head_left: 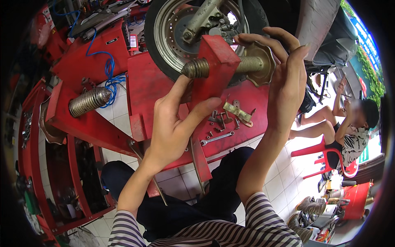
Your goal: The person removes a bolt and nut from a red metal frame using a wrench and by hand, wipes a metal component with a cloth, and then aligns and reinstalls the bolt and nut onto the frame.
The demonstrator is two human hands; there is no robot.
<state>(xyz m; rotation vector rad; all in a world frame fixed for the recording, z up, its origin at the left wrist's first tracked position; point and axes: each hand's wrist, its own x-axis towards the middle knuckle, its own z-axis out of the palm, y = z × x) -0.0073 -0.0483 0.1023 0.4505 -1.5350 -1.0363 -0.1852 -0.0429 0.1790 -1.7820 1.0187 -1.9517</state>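
A red metal clamp arm (216, 57) stands in front of me, with a thick threaded screw (195, 68) passing through its head. My left hand (168, 123) grips this arm below the screw, thumb on the near side and index finger reaching up by the screw's pointed tip. At the other end of the screw is a scalloped round handwheel (259, 74). Curled around its rim are the fingers of my right hand (290, 76). To the left, a matching red arm (94, 129) carries a second screw (90, 101) and handwheel (48, 123), touched by neither hand.
Behind the clamp stands a motorcycle wheel (158, 53). On the red platform (257, 125) lie a wrench (218, 138), a worn bracket (237, 112) and several bolts. A blue hose (110, 68) coils at left. A person (352, 131) sits on a red chair (327, 152) at right.
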